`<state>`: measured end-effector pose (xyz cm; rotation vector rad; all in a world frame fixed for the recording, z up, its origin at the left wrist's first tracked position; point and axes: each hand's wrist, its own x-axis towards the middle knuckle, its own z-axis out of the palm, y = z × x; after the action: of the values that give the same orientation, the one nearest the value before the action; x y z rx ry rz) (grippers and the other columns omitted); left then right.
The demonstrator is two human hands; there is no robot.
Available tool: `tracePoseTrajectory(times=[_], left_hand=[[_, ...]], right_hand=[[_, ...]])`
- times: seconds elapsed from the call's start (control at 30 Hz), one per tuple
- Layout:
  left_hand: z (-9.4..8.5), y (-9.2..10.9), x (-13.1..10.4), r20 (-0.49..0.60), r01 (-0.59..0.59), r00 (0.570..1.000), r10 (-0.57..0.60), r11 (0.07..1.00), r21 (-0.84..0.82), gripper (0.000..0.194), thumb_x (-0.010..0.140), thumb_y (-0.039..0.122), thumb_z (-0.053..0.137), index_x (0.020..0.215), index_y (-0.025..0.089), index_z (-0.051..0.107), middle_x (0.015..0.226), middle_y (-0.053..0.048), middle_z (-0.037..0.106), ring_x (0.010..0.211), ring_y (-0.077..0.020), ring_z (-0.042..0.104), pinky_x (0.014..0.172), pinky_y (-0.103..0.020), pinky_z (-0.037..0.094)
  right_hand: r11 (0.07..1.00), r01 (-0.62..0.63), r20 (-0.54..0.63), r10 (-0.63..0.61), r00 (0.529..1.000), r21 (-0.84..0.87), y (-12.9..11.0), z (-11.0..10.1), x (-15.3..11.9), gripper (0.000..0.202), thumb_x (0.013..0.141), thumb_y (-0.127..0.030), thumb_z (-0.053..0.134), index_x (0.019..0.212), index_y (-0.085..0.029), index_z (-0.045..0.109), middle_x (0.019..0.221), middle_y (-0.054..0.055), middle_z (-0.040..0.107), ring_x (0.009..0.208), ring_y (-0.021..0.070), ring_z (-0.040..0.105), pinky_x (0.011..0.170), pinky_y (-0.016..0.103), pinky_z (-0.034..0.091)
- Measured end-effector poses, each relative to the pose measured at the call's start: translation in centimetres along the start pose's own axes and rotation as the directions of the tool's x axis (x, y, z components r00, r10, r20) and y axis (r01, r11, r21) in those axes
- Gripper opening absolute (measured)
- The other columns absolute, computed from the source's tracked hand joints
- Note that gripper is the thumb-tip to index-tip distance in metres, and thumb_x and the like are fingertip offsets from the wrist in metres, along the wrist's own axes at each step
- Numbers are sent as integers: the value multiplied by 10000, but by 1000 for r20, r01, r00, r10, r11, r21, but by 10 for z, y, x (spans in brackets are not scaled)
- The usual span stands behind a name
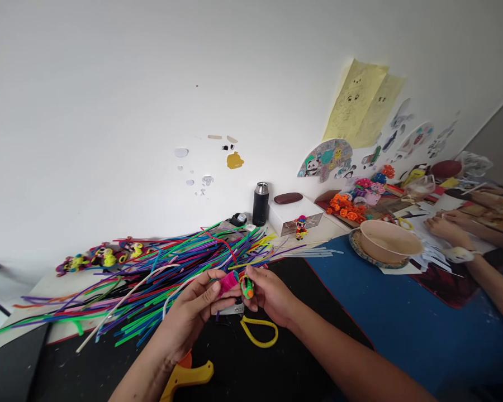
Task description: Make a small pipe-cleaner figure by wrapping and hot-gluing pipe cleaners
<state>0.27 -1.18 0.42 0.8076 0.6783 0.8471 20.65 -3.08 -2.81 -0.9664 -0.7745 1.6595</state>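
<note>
Above a black mat (293, 357), my left hand (199, 301) pinches a bright pink fuzzy piece (228, 283) between thumb and fingers. My right hand (270, 293) is closed on a small green piece (247, 287) with an orange tip, right beside the pink one. Whether the two pieces are joined, I cannot tell. A yellow loop (260, 333) hangs or lies just below my right hand. Under my left wrist is a yellow-handled tool (193, 375), partly hidden. Behind my hands spreads a large pile of colourful fuzzy stems (151, 296).
Small fuzzy figures (109, 257) lie at the back left. A black flask (260, 204), a white box (293, 213) and a small figure (300, 228) stand by the wall. A pink bowl (389, 241) is at the right, near another person's hands (448, 229) and white paper strips.
</note>
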Motion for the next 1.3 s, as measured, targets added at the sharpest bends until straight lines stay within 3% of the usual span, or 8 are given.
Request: tracePoseTrajectory(times=[0.13,0.43,1.3], left_hand=[[-3,4,0,-25,-23,999,24,998,53,407,796,382,963,1081,176,759,960,-99,844,914,-243,818,804,-297,656],[-3,5,-1,-65,-26,997,37,987,157,460,774,458,965,1077,192,744,920,-75,830,882,-232,792,776,-293,604],[2,6,-2,-46,-8,999,15,986,167,484,735,483,981,1045,194,749,892,-69,820,846,-228,782,786,-303,581]], right_hand=[[999,40,-49,-40,998,-17,-3,1,-1,651,698,-780,877,788,-168,677,626,-16,621,489,98,521,424,208,310],[992,120,-157,-123,980,-29,-6,2,-2,649,655,-744,927,777,-186,618,649,-28,641,475,79,507,423,192,342],[985,147,-187,-161,969,-87,-2,9,-1,679,640,-796,895,768,-198,600,593,-52,584,453,80,476,406,189,337]])
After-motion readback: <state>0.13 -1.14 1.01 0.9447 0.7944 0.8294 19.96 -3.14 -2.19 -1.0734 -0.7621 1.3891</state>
